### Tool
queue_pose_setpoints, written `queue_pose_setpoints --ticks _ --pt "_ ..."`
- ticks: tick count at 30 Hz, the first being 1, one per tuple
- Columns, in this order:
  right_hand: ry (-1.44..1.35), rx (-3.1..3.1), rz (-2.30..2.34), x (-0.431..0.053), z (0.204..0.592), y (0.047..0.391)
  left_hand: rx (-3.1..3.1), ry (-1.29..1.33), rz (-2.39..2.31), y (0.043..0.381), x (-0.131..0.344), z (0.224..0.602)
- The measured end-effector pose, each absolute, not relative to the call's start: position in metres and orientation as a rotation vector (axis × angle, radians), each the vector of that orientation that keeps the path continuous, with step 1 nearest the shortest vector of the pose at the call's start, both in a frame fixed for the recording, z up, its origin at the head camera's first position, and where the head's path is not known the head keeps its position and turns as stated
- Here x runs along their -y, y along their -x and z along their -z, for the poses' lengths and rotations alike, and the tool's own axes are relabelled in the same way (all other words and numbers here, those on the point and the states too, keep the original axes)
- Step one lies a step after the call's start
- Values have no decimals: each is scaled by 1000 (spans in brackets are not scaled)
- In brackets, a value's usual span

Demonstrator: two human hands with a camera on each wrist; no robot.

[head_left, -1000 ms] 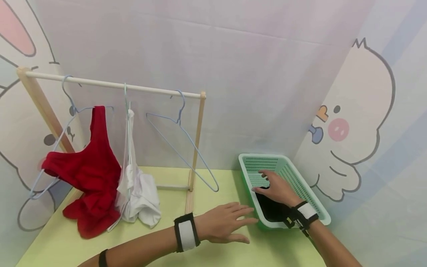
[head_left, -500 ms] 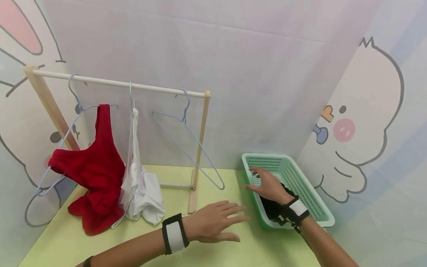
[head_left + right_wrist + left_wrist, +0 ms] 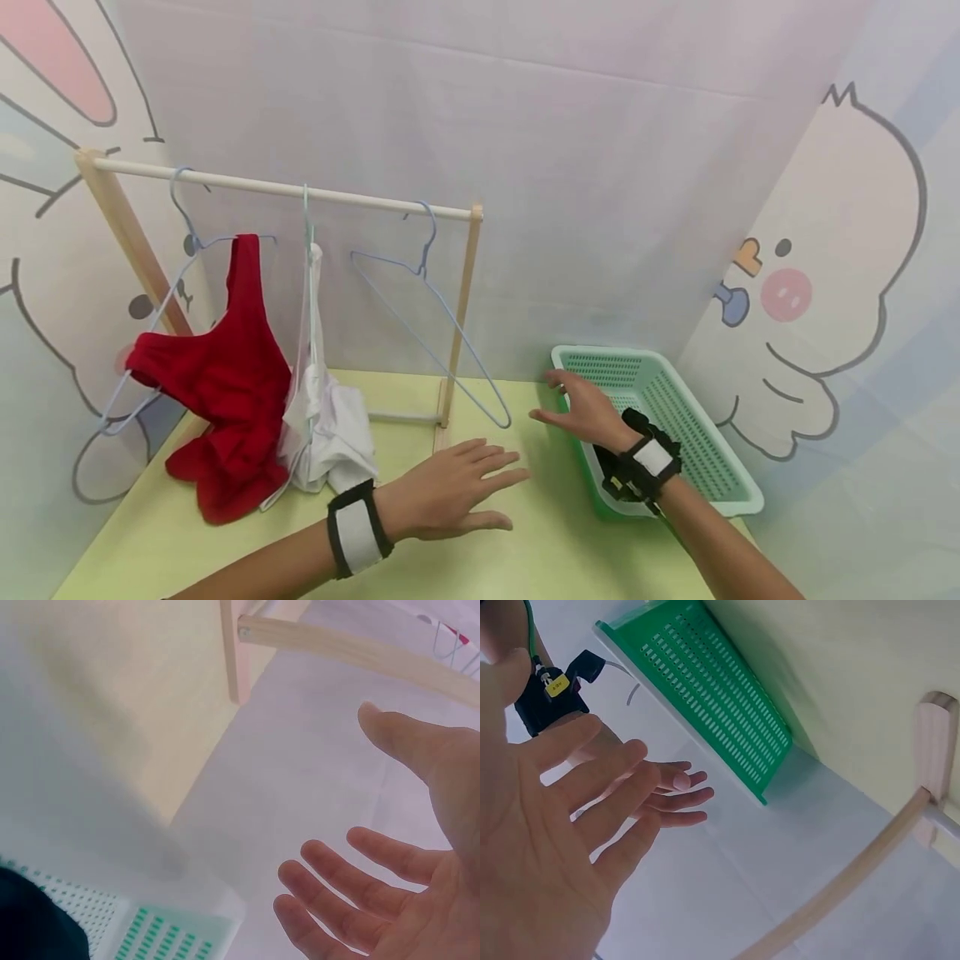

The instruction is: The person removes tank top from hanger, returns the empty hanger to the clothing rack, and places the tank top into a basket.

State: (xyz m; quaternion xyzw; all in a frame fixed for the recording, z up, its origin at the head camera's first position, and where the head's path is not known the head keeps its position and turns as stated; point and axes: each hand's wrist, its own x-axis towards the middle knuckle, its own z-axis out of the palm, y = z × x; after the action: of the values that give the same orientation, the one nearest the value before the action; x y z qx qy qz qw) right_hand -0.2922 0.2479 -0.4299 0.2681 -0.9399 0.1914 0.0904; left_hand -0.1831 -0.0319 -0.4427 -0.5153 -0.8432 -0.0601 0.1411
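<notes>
Basket (image 3: 701, 429) holds a black item (image 3: 606, 458), right hand (image 3: 587, 410) above its rim.

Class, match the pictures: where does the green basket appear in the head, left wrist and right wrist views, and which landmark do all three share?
Head: green basket in the lower right, seen from above.
Left wrist: top, slightly left of centre, its slotted side slanting across the picture.
Right wrist: bottom left, partly blurred and cut off.
Shared landmark: wooden rack post, centre, lower right and upper right respectively.
</notes>
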Motion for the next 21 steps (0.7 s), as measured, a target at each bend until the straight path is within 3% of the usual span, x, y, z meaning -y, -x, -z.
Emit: queue_pose_setpoints --ticks 21 --pt "-882 2850 -723 -209 423 300 2410 1395 215 159 82 431"
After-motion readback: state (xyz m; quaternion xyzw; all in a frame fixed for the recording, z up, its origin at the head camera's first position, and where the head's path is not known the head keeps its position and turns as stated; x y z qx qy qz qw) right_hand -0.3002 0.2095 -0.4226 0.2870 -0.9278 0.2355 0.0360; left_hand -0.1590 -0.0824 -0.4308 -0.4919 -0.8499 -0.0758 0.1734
